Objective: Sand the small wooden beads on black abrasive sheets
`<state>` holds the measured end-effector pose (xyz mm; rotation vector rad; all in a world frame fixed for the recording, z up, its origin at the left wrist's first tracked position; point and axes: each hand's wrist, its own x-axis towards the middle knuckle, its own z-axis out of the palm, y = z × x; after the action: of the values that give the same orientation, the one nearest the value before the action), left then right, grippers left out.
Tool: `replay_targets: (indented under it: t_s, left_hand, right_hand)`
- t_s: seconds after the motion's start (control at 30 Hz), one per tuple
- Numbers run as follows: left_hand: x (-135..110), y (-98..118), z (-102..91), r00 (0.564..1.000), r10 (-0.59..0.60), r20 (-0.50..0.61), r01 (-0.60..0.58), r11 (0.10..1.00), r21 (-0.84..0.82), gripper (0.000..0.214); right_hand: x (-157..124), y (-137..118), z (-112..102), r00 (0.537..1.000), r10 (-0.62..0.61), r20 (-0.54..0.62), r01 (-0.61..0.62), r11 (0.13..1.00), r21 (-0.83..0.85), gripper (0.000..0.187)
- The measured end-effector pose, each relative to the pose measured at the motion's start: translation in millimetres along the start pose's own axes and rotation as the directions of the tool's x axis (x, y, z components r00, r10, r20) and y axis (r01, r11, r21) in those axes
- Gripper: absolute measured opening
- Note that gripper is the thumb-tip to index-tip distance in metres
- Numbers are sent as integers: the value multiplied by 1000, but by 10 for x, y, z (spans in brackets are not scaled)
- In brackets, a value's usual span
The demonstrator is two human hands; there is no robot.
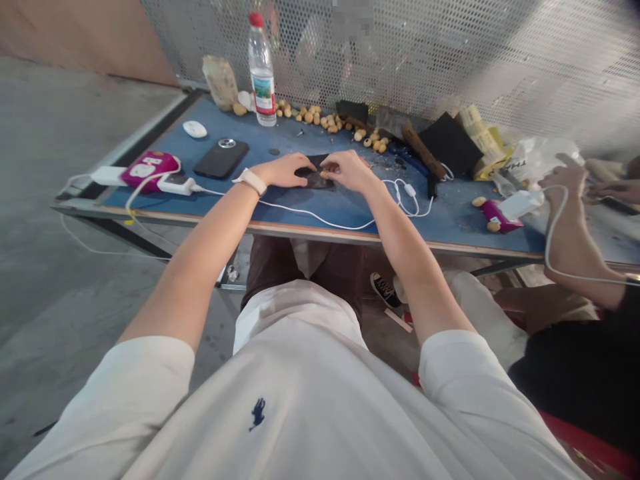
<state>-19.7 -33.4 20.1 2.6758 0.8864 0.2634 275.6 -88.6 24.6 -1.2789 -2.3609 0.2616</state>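
Observation:
My left hand (289,170) rests at the left edge of a dark, flat sheet (320,181) on the blue table. Its thumb and fingers are apart, with the fingertips touching the sheet. Over the sheet's right side, my right hand (353,170) is closed in a pinch. Something small and yellowish shows at its fingertips, too small to name. A white cable (320,219) runs along the table just in front of both hands.
A water bottle (263,93), several longans (333,123) and dark scraps line the back. Phone (221,159), white mouse (195,129) and purple power strip (150,171) lie left. At right are a wooden-handled tool (423,150), a charger (521,203) and another person's hand (564,179).

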Motion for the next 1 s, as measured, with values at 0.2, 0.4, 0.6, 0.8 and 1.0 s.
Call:
replay_targets:
  t_s: [0.2, 0.4, 0.6, 0.8, 1.0]
  left_hand:
    - [18, 6, -8, 1000, 4, 2, -4, 1000, 12, 80]
    - [-6, 44, -35, 1000, 10, 13, -11, 1000, 19, 79]
    - [7, 0, -13, 1000, 10, 17, -11, 1000, 26, 78]
    - [37, -66, 23, 1000, 6, 12, -6, 1000, 19, 80]
    - [35, -95, 39, 1000, -3, 8, 3, 1000, 15, 81]
  right_hand:
    - [14, -10, 5, 999, -38, 27, 39, 997, -59, 29]
    - [8, -153, -25, 999, -6, 39, 7, 1000, -28, 28]
    - [-56, -156, -121, 998, -5, 67, 3, 1000, 27, 30]
    - [3, -53, -60, 999, 16, 47, -16, 1000, 14, 32]
    - [29, -116, -79, 998, 2, 70, -3, 1000, 13, 38]
